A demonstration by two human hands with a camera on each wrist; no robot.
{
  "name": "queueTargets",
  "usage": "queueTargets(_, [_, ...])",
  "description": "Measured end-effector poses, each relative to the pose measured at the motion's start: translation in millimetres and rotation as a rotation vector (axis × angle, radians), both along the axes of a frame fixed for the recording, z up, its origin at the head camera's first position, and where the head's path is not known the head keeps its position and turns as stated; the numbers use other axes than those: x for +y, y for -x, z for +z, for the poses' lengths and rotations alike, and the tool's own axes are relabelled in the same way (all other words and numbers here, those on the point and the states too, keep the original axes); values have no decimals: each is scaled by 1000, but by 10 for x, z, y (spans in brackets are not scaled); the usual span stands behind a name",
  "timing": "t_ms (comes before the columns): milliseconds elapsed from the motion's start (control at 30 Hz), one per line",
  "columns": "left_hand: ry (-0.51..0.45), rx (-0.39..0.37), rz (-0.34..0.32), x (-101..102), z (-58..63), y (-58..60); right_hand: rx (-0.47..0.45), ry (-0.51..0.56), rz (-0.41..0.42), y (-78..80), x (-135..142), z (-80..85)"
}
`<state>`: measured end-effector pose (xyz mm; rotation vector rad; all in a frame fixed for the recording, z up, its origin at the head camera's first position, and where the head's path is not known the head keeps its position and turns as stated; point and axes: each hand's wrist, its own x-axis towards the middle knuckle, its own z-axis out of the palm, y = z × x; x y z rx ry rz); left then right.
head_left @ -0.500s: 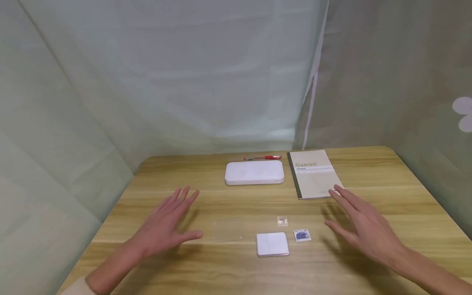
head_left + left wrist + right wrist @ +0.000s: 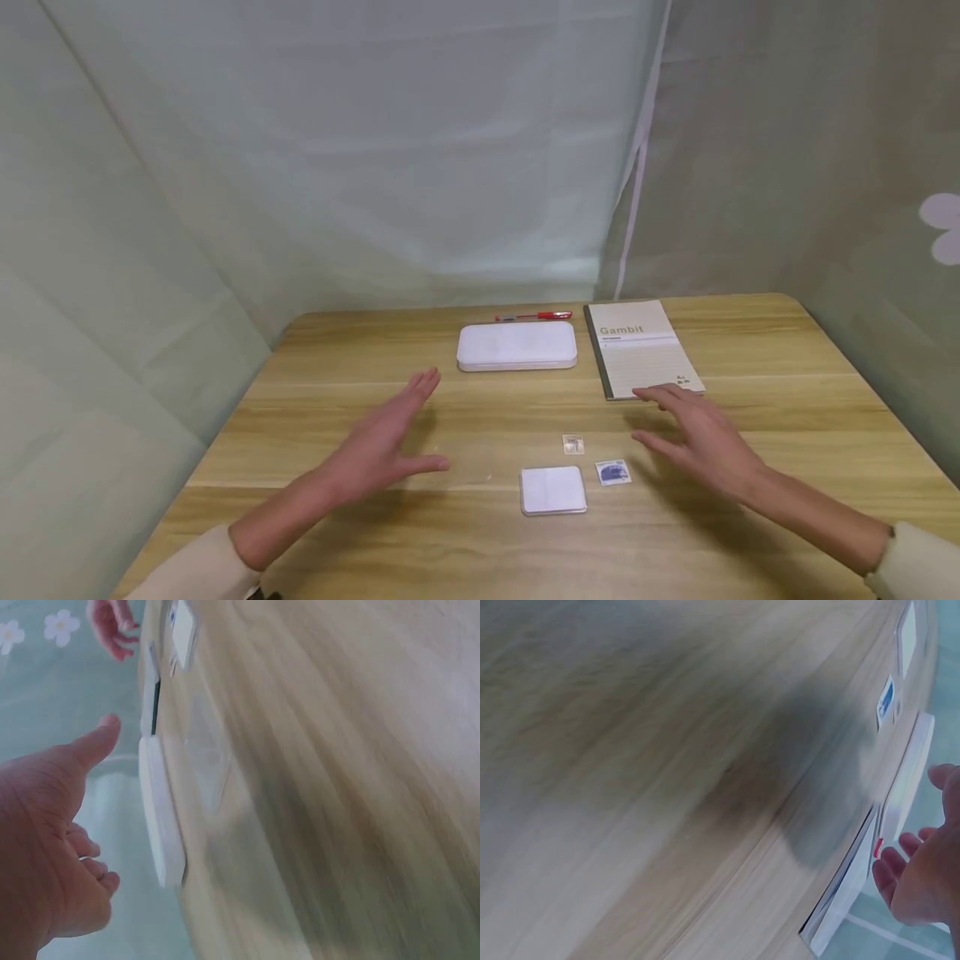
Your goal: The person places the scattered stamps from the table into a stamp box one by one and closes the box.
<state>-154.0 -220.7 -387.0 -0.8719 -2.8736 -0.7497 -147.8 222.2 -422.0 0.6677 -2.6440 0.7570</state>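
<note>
My left hand (image 2: 378, 450) hovers above the table with fingers straight and thumb spread, holding nothing. Beside its thumb lies a thin clear plastic piece (image 2: 206, 746), barely visible against the wood. Over the right side my right hand (image 2: 705, 446) hovers too, empty, its fingers loosely bent and overlapping the near edge of the notebook (image 2: 645, 358) in the head view. Between the hands sits a small flat clear case (image 2: 553, 490) with white paper in it. A blue-printed stamp (image 2: 613, 472) and a smaller brownish stamp (image 2: 573, 444) lie near its right side.
A long white box (image 2: 517, 346) stands at the back middle of the wooden table (image 2: 337, 358). Behind it lies a red pen (image 2: 536, 317). Pale curtains (image 2: 450, 167) hang right behind the table's far edge and along its sides.
Both hands have moved inward, the left one to the right and the right one to the left. The things on the table have stayed in place.
</note>
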Motion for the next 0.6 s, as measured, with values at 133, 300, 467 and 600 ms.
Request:
queueTargets(133, [-42, 47, -28, 155, -53, 6, -106, 44, 57, 70, -93, -3])
queueTargets(300, [-120, 32, -64, 358, -130, -3, -212, 74, 131, 169, -206, -35])
queueTargets(467, [-182, -11, -111, 531, -225, -33, -283, 97, 181, 252, -306, -72])
queueTargets(600, [-216, -72, -146, 640, -310, -77, -304, 126, 218, 296, -381, -119])
